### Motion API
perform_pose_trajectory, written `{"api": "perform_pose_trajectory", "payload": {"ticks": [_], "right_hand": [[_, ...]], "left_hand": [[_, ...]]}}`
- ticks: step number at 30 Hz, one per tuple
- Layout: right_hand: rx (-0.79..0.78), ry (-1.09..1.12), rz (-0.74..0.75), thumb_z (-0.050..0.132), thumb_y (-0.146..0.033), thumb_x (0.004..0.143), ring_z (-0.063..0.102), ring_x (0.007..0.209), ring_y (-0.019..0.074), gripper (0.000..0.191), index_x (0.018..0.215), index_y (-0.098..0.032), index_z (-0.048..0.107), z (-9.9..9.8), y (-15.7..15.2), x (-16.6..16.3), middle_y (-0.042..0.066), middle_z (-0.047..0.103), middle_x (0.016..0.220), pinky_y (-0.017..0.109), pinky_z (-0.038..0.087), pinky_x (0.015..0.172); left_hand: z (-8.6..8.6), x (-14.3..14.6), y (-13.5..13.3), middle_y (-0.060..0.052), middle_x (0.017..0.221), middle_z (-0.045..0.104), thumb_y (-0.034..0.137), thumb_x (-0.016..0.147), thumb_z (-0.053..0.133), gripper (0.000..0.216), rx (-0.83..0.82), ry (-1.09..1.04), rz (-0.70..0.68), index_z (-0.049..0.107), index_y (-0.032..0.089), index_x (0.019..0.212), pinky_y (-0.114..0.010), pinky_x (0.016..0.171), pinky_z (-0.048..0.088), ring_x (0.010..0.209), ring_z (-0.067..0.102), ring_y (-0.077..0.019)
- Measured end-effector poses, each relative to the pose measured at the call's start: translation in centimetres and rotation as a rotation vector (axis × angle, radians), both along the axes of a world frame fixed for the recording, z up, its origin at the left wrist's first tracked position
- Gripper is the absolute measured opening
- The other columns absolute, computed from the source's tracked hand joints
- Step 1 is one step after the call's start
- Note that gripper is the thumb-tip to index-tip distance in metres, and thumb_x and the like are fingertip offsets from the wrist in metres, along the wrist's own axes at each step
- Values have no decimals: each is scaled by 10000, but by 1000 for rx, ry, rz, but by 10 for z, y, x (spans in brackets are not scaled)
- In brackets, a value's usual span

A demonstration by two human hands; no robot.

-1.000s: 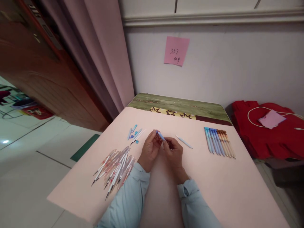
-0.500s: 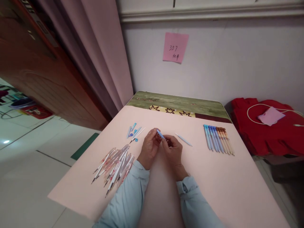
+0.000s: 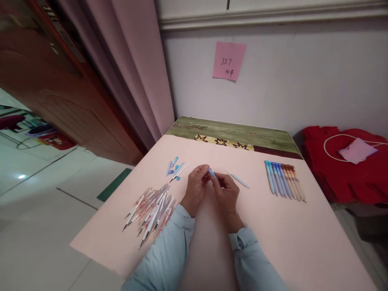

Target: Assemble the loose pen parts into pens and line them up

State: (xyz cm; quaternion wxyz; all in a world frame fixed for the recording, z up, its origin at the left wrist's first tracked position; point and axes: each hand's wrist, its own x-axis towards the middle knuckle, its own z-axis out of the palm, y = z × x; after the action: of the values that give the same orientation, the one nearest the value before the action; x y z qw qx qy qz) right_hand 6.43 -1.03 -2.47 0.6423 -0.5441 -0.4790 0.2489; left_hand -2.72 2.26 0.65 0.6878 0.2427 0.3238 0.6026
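Note:
Both hands meet over the middle of the table around a short blue pen barrel piece (image 3: 211, 172). The fingers of my left hand (image 3: 196, 188) pinch its far end, and my right hand (image 3: 226, 194) grips its near end; the fingers hide part of it. Just beyond my right hand lies a light blue pen body (image 3: 239, 180) with a pale tip. To the left of my left hand are several small blue pen parts (image 3: 173, 167) with white refills (image 3: 181, 173). Nearer to me on that side spreads a heap of refills and pale barrels (image 3: 153, 210).
A row of assembled-looking pens (image 3: 285, 181) in blue and brown lies at the right of the pink-covered table (image 3: 287, 242). Red cloth (image 3: 330, 173) with a white cord sits beyond the right edge. A wooden door (image 3: 79, 101) and curtain (image 3: 136, 60) stand left.
The whole view has shifted slightly, so things appear farther right. Both hands keep hold of the blue barrel piece, of which a little less shows now.

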Motion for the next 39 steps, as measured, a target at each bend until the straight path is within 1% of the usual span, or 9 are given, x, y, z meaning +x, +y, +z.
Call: {"api": "perform_pose_trajectory", "payload": {"ticks": [4,14,18,23,26,30,32,35,39], "right_hand": [[-59,40,43,674,-405,837,658,733,165,262,962,-186,743,-5,-1,-1,53,732,878,302,547,699],[-136,160,49,702,-454,800,640,600,147,328,940,-159,734,-2,-6,-3,54,731,832,280,543,600],[-167,202,60,704,-456,797,634,579,144,334,935,-153,727,0,-6,-3,48,728,794,275,545,589],[-132,179,73,689,-463,810,652,641,153,340,960,-160,722,0,-2,-3,64,740,858,283,558,629],[-113,190,82,673,-460,824,658,649,154,341,983,-161,711,-2,1,-4,68,739,882,286,565,630],[-106,255,88,697,-450,808,673,665,165,338,995,-169,673,-3,3,-5,51,730,845,296,578,629],[-106,277,106,709,-447,801,673,665,164,316,950,-172,662,-3,4,-5,48,725,833,293,577,621],[-115,255,119,717,-453,795,674,677,165,317,932,-174,660,-3,3,-5,48,723,832,286,571,615],[-95,181,110,650,-469,849,653,646,150,327,978,-169,668,-3,1,-3,37,708,807,280,557,613]], "left_hand": [[-2,3,-1,18,665,599,296,718,782,226,-9,61,68,640,131,778,-199,582,410,586,529,-71],[-5,10,-6,0,716,622,358,733,760,252,46,220,153,666,136,807,-222,591,408,620,533,-87],[-6,12,-7,15,691,589,369,747,752,257,43,218,155,644,141,796,-216,562,387,599,506,-81],[-5,13,-7,22,700,598,389,743,765,284,28,165,151,648,156,857,-211,552,381,597,516,-83],[-2,11,-6,-5,731,639,489,762,730,358,11,142,155,666,150,861,-229,584,414,622,561,-102],[-1,10,-4,-70,804,689,674,821,556,553,-18,73,145,693,141,872,-275,668,469,718,636,-153],[-2,9,-3,-70,827,694,624,804,620,491,-14,73,136,694,145,881,-274,685,471,733,640,-152],[-4,7,-2,-29,798,675,422,744,759,310,2,98,139,684,150,871,-245,656,450,688,608,-118],[-5,1,2,-1,778,643,347,757,742,230,1,42,160,675,156,866,-225,632,435,655,576,-92]]}}
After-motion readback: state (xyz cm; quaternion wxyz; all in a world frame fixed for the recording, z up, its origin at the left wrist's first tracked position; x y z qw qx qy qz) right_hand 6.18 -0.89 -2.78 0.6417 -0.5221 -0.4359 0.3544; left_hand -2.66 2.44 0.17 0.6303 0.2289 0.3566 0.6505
